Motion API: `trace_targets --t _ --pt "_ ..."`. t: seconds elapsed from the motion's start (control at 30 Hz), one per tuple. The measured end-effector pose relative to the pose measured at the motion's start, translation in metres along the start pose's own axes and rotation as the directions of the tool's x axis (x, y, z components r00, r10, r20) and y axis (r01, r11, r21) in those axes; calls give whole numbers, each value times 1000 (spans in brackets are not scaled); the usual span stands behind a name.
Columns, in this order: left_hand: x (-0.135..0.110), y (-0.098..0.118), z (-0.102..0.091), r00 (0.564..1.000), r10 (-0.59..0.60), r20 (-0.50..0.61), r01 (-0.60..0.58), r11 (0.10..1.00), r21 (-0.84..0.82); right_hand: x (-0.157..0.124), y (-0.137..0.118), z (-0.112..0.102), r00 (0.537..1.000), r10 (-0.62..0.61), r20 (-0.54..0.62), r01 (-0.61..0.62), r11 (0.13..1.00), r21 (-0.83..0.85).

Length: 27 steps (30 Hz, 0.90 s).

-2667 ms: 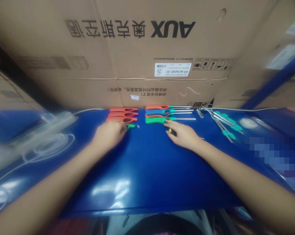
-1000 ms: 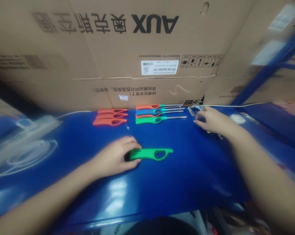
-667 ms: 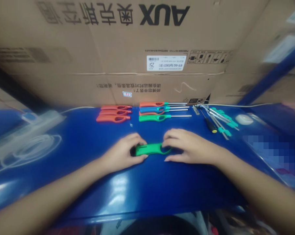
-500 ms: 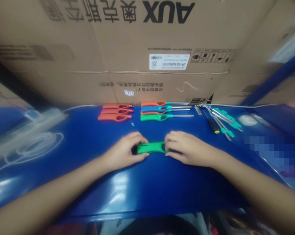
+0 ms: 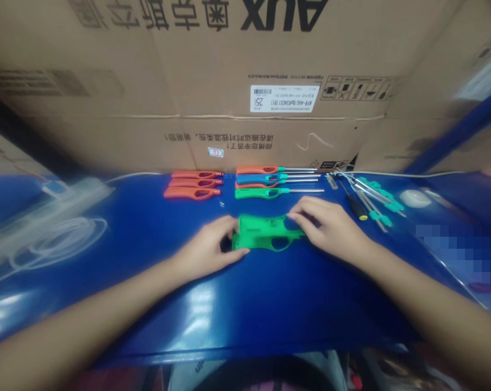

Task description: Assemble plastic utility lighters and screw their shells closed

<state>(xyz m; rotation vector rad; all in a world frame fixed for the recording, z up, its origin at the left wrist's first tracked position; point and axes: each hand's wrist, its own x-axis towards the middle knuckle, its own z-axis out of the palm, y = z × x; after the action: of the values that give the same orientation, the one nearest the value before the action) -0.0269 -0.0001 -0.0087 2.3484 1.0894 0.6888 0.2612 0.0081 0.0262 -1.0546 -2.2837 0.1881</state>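
Observation:
A green plastic lighter shell [image 5: 265, 233] sits on the blue table [image 5: 245, 304] between my hands, its two halves hinged apart so the upper half tilts up. My left hand [image 5: 208, 250] grips its left end, fingers curled round it. My right hand [image 5: 331, 228] pinches the upper half near its right end. Behind them lie three orange handle shells [image 5: 194, 183] in a row and a stack of assembled lighters [image 5: 270, 182] in orange, blue and green with metal tubes pointing right.
A large AUX cardboard box [image 5: 229, 81] stands along the table's back edge. At the right lie a black-handled screwdriver [image 5: 353, 201], several metal tubes with teal tips [image 5: 376, 201] and a white disc [image 5: 414, 198]. A coil of clear tubing [image 5: 54, 244] lies at the left.
My left hand drew the green shell from the row toward me. My right hand came back from the tools at the right, took its other end, and the shell's halves have come apart.

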Motion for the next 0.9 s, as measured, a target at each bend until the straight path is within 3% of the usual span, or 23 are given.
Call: trace_targets --t 0.1,0.17,0.27,0.4,0.53,0.7,0.9 --pt "0 0 0 1000 16 -24 -15 1000 19 1 4 -9 999 31 -24 -31 999 -9" --pt "0 0 0 1000 20 -20 -19 1000 22 1 4 -14 994 -5 106 3 1000 19" --pt "0 0 2 1000 -5 -23 5 1000 12 -1 -2 -17 934 -72 351 57 997 54" --pt "0 -1 3 999 -27 -36 27 1000 -6 -4 -9 -9 856 -104 506 95 995 43" --pt "1 -1 2 999 -16 -45 15 1000 -14 -4 -6 -1 838 -113 535 117 993 26" --pt "-2 9 -2 988 107 -109 -99 992 75 -2 -2 -6 869 -99 484 154 985 -75" --pt "-9 18 -9 966 238 106 -251 958 136 -4 -4 -6 859 -107 500 166 983 -75"
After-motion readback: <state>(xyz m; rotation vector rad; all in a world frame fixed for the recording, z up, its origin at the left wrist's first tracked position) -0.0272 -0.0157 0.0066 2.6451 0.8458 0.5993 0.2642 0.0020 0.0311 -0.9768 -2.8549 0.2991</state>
